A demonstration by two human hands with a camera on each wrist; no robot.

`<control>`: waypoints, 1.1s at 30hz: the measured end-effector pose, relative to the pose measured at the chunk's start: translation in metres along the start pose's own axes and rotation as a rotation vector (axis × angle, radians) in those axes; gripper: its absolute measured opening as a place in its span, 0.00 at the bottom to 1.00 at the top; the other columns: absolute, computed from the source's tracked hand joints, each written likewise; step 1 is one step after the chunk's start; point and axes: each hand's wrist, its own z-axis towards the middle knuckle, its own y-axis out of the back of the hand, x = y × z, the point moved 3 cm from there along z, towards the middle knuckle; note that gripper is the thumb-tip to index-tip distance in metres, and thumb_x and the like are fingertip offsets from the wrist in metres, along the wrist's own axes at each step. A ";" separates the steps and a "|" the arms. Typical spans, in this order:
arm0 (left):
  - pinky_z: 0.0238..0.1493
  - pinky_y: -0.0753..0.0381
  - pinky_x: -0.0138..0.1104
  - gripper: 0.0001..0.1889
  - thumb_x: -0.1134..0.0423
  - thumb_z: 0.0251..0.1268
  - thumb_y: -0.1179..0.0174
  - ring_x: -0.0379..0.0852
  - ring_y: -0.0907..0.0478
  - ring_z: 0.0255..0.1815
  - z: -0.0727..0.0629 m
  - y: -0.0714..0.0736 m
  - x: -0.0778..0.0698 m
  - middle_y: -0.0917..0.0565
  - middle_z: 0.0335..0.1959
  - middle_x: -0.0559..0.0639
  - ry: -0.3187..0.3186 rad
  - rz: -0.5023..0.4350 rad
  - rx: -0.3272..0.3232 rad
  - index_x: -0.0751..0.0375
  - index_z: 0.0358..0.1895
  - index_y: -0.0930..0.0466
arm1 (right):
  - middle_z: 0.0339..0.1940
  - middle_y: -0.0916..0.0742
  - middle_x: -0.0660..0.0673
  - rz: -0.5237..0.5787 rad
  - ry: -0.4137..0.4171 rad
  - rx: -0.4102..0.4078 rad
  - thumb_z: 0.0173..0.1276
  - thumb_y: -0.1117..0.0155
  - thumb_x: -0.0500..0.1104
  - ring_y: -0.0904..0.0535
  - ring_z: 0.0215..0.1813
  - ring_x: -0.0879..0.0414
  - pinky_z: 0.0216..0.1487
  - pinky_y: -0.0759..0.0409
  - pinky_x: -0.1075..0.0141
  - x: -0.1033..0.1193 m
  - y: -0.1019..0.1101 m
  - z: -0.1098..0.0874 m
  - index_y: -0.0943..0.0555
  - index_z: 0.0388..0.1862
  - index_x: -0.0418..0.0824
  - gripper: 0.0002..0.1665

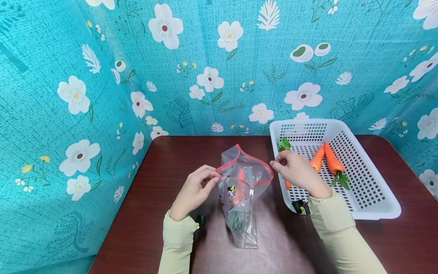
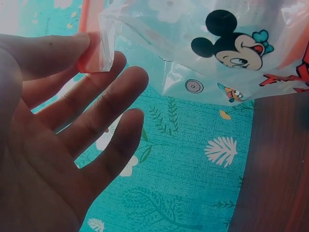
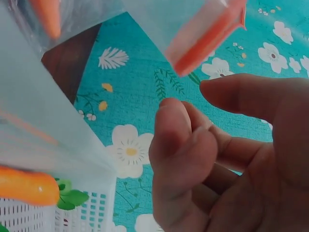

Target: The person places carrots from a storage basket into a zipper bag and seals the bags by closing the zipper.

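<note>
A clear zip bag (image 1: pixel 252 232) with a red-edged mouth and cartoon mouse prints stands open on the table in the head view. Inside it is a carrot (image 1: pixel 240 190), its green top toward the bag's bottom. My left hand (image 1: pixel 193 192) pinches the left side of the red mouth between thumb and index finger; the other fingers are spread in the left wrist view. Just right of the mouth is my right hand (image 1: pixel 299 171), holding nothing. In the right wrist view its thumb and loosely bent fingers stand apart, close to the bag's red edge (image 3: pixel 203 46).
On the right, a white perforated basket (image 1: pixel 376 175) holds a carrot (image 1: pixel 287 184) partly behind my right hand, and two more carrots (image 1: pixel 333 161) near its middle. A floral blue cloth (image 1: pixel 205 45) hangs behind and left of the dark wooden table (image 1: pixel 143 213).
</note>
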 end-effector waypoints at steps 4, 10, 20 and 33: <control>0.30 0.23 0.29 0.04 0.65 0.62 0.36 0.38 0.27 0.32 0.000 -0.001 0.000 0.19 0.42 0.43 0.001 0.012 -0.001 0.53 0.39 0.16 | 0.27 0.18 0.44 -0.005 -0.007 -0.016 0.69 0.42 0.46 0.27 0.25 0.55 0.26 0.29 0.64 -0.002 0.008 0.000 0.19 0.40 0.35 0.13; 0.33 0.21 0.30 0.04 0.64 0.61 0.34 0.37 0.26 0.33 -0.001 -0.001 -0.001 0.19 0.41 0.43 -0.003 0.028 -0.005 0.52 0.38 0.17 | 0.33 0.15 0.40 -0.020 -0.004 -0.071 0.70 0.43 0.46 0.23 0.30 0.54 0.29 0.27 0.65 -0.007 0.020 0.001 0.20 0.42 0.36 0.14; 0.31 0.20 0.29 0.05 0.64 0.60 0.33 0.37 0.25 0.34 -0.001 -0.001 -0.002 0.19 0.41 0.43 0.003 0.015 -0.005 0.51 0.37 0.17 | 0.41 0.17 0.32 0.021 -0.050 -0.159 0.71 0.45 0.47 0.22 0.32 0.48 0.28 0.27 0.65 -0.019 0.035 0.006 0.29 0.54 0.30 0.22; 0.35 0.18 0.32 0.05 0.63 0.59 0.32 0.37 0.25 0.35 -0.001 -0.002 -0.002 0.19 0.41 0.43 0.001 0.015 -0.001 0.52 0.37 0.17 | 0.54 0.22 0.30 -0.016 -0.131 -0.078 0.72 0.49 0.51 0.23 0.39 0.44 0.32 0.25 0.62 -0.036 0.040 0.021 0.35 0.64 0.32 0.31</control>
